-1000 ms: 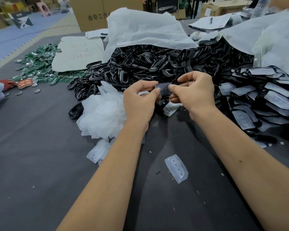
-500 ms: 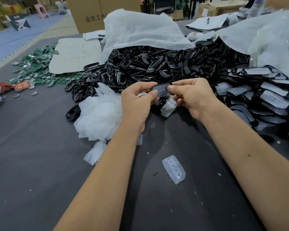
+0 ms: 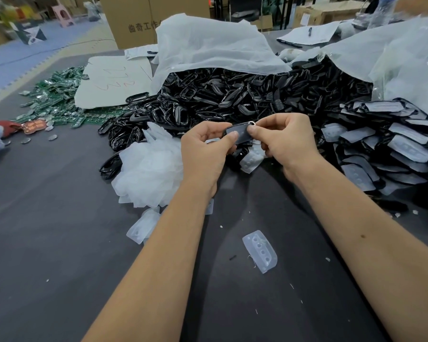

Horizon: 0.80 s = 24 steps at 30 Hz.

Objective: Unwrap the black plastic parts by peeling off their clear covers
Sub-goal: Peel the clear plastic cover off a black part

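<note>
green circuit boards (image 3: 57,99); cardboard box (image 3: 143,18); pen (image 3: 310,31)

A single head-worn wide-angle camera looks forward and down along both forearms to the hands (image 3: 245,146), which meet near the frame's centre, close to the lens. The dark table (image 3: 47,255) fills the lower frame, its far edges bowed by the lens. Beyond the hands, the view reaches heaps of parts (image 3: 232,97) and boxes (image 3: 139,18) at the top.

Black parts (image 3: 232,99), green circuit boards (image 3: 57,95)
</note>
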Each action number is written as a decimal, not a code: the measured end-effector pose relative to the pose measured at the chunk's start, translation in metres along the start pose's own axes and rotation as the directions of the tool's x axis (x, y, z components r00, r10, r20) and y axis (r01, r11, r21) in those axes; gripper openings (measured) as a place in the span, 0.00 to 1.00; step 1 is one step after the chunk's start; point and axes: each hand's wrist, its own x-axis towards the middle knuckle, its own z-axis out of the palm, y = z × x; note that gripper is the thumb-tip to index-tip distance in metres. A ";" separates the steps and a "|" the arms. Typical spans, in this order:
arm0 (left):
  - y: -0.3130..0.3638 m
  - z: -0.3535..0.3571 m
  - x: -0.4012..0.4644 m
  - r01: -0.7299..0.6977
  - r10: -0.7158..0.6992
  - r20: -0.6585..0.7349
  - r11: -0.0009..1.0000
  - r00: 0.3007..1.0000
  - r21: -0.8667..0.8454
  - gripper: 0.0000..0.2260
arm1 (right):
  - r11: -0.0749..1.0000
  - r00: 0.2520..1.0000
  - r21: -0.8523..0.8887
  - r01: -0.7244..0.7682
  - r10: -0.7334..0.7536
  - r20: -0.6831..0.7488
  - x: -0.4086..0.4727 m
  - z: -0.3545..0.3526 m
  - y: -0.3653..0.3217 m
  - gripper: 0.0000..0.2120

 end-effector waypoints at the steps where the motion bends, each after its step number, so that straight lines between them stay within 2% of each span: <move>1: 0.000 0.000 0.000 0.002 -0.002 -0.003 1.000 1.000 -0.007 0.08 | 1.000 1.000 0.013 -0.009 0.009 0.012 0.000 0.000 0.000 0.08; 6: 0.000 0.000 0.000 0.019 -0.019 -0.013 0.999 1.000 -0.034 0.07 | 0.992 0.991 0.103 -0.069 0.056 0.123 0.002 0.000 0.000 0.04; 9: 0.000 0.000 0.000 0.022 -0.022 -0.003 0.999 1.000 -0.037 0.08 | 0.990 0.982 0.125 -0.062 0.038 0.186 0.002 0.001 0.002 0.06; 12: 0.001 0.000 0.000 0.018 -0.018 0.007 0.999 1.000 -0.036 0.09 | 0.996 0.984 0.094 -0.011 -0.007 0.181 0.002 0.003 0.004 0.05; 24: 0.001 0.000 -0.001 -0.001 0.002 0.019 1.000 1.000 -0.022 0.06 | 0.982 0.982 0.188 -0.019 -0.017 0.191 0.003 0.002 0.005 0.03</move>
